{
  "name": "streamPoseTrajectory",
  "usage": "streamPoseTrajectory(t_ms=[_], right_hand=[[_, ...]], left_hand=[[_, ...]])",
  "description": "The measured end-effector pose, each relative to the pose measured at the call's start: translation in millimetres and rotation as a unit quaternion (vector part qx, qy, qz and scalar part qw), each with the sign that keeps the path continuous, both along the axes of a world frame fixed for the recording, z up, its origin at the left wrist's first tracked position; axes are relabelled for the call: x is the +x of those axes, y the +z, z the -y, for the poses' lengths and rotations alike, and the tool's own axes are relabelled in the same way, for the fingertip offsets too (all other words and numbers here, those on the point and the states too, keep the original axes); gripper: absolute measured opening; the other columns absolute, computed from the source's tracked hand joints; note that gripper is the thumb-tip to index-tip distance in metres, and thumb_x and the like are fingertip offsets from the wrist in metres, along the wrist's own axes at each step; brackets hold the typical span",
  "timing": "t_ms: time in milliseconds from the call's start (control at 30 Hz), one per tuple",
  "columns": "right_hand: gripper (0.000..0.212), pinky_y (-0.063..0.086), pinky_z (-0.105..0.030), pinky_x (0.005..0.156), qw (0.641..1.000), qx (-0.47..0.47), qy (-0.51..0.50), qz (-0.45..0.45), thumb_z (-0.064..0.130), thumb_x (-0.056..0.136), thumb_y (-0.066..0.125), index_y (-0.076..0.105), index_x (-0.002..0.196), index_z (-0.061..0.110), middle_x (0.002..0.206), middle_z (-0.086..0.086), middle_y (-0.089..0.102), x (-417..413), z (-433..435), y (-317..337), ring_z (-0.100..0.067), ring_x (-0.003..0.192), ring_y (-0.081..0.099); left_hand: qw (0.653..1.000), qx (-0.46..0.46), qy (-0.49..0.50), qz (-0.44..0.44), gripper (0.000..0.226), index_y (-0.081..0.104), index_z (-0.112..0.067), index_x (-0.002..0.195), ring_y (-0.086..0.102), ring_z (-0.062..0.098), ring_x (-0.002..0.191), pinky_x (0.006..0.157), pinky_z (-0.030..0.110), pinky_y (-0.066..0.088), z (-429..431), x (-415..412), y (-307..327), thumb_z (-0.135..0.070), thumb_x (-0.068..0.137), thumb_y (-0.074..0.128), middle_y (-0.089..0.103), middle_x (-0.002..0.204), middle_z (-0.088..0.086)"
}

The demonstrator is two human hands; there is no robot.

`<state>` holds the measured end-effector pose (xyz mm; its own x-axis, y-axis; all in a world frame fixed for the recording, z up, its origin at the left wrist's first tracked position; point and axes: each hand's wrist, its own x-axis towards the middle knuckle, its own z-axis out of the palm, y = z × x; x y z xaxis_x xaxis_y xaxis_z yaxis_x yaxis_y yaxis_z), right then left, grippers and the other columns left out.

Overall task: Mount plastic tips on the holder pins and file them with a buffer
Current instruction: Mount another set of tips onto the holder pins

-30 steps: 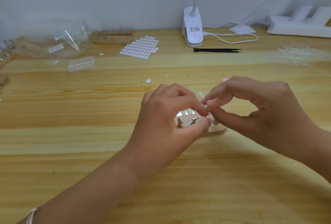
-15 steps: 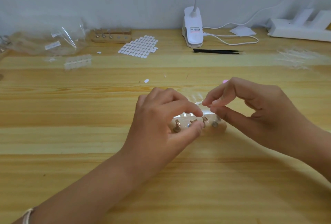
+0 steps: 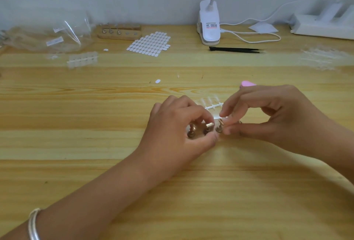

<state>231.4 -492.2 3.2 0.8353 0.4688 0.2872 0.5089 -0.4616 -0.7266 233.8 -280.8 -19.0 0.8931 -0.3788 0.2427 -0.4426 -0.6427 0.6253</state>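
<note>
1. Holder (image 3: 199,131) sits on the surface (image 3: 95,144) mid-frame, between both hands. Its brass pins (image 3: 191,133) show more plainly than a second ago, since the left hand (image 3: 178,136) has slid lower.
2. Left fingers (image 3: 193,110) pinch one pin. Right hand (image 3: 277,119) fingers (image 3: 239,101) press together at the next pin, probably seating a clear tip, though it is too small to confirm.
3. Strip of tips (image 3: 212,105) lies just behind, and the pink buffer (image 3: 248,83) lies unused, so filing likely comes later.

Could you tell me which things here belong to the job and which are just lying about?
In use: holder in left hand, pin pinched by right hand, strip of tips, pink buffer.
Lying about: tweezers, lamp, sticker sheet, plastic bag, spare holder.
</note>
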Motion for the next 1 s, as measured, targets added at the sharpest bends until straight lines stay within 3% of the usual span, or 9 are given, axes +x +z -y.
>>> streamPoseTrajectory(t_ms=[67,133,267,433,533,600,833,933,1000], right_hand=[[0.013,0.039,-0.012,0.104,1.0,0.004,-0.009,-0.016,0.029,0.074,0.081,0.075,0.084,0.024,0.092,0.008,0.074,1,0,0,-0.012,0.088,0.071],[0.017,0.043,-0.021,0.104,0.999,0.013,-0.018,-0.038,0.028,0.073,0.082,0.073,0.087,0.024,0.092,0.006,0.075,1,0,0,-0.016,0.091,0.07],[0.025,0.053,-0.029,0.089,0.998,0.015,-0.019,-0.056,0.019,0.074,0.085,0.068,0.091,0.021,0.093,0.005,0.074,2,-3,1,-0.02,0.094,0.069],[0.027,0.051,-0.032,0.093,0.998,-0.005,-0.032,-0.058,0.018,0.073,0.086,0.07,0.094,0.02,0.093,0.008,0.073,2,-6,2,-0.019,0.095,0.068],[0.024,0.039,-0.057,0.109,0.998,-0.027,-0.037,-0.048,0.023,0.074,0.086,0.072,0.094,0.023,0.092,0.013,0.072,0,-7,1,-0.016,0.095,0.068],[0.022,0.033,-0.066,0.11,0.998,-0.037,-0.041,-0.043,0.024,0.075,0.086,0.072,0.093,0.025,0.092,0.014,0.072,-1,-8,1,-0.015,0.094,0.068],[0.019,0.017,-0.055,0.123,0.996,-0.047,-0.057,-0.055,0.025,0.075,0.085,0.071,0.086,0.032,0.091,0.013,0.072,-3,-9,2,-0.012,0.093,0.068],[0.017,0.017,-0.054,0.123,0.996,-0.044,-0.055,-0.061,0.031,0.074,0.084,0.071,0.084,0.032,0.091,0.014,0.073,-3,-10,3,-0.013,0.094,0.069],[0.022,0.027,-0.051,0.119,0.995,-0.043,-0.055,-0.066,0.043,0.071,0.081,0.07,0.087,0.032,0.094,0.015,0.073,-4,-11,6,-0.014,0.097,0.068]], left_hand=[[1.0,0.001,-0.006,-0.003,0.013,0.071,-0.036,0.084,0.047,0.002,0.093,0.089,0.018,0.025,0,1,0,-0.041,0.075,0.078,0.06,0.087,-0.016],[1.0,-0.001,-0.008,-0.004,0.013,0.07,-0.037,0.083,0.047,0.002,0.093,0.088,0.021,0.026,0,1,-1,-0.045,0.072,0.073,0.061,0.087,-0.016],[1.0,-0.023,-0.009,-0.016,0.015,0.069,-0.038,0.082,0.049,0.003,0.093,0.088,0.028,0.031,1,1,-1,-0.047,0.069,0.069,0.06,0.085,-0.017],[1.0,-0.027,-0.007,-0.015,0.016,0.07,-0.037,0.082,0.051,0.004,0.092,0.09,0.031,0.034,1,1,-1,-0.046,0.069,0.07,0.061,0.084,-0.016],[1.0,-0.026,-0.004,-0.01,0.015,0.07,-0.036,0.081,0.051,0.006,0.09,0.088,0.032,0.035,2,1,-1,-0.045,0.069,0.069,0.061,0.083,-0.016],[1.0,-0.027,-0.005,-0.011,0.016,0.07,-0.036,0.082,0.051,0.006,0.09,0.088,0.032,0.035,2,1,0,-0.044,0.069,0.069,0.061,0.083,-0.016],[0.999,-0.031,-0.006,-0.006,0.014,0.069,-0.037,0.081,0.051,0.005,0.088,0.086,0.031,0.036,3,1,-1,-0.044,0.069,0.07,0.061,0.083,-0.016],[0.999,-0.04,-0.01,-0.006,0.012,0.068,-0.038,0.08,0.052,0.005,0.088,0.086,0.035,0.039,2,1,-1,-0.044,0.07,0.071,0.061,0.082,-0.015],[0.999,-0.039,-0.015,-0.006,0.016,0.07,-0.034,0.082,0.053,0.007,0.09,0.087,0.037,0.041,2,1,-1,-0.045,0.071,0.071,0.063,0.084,-0.014]])
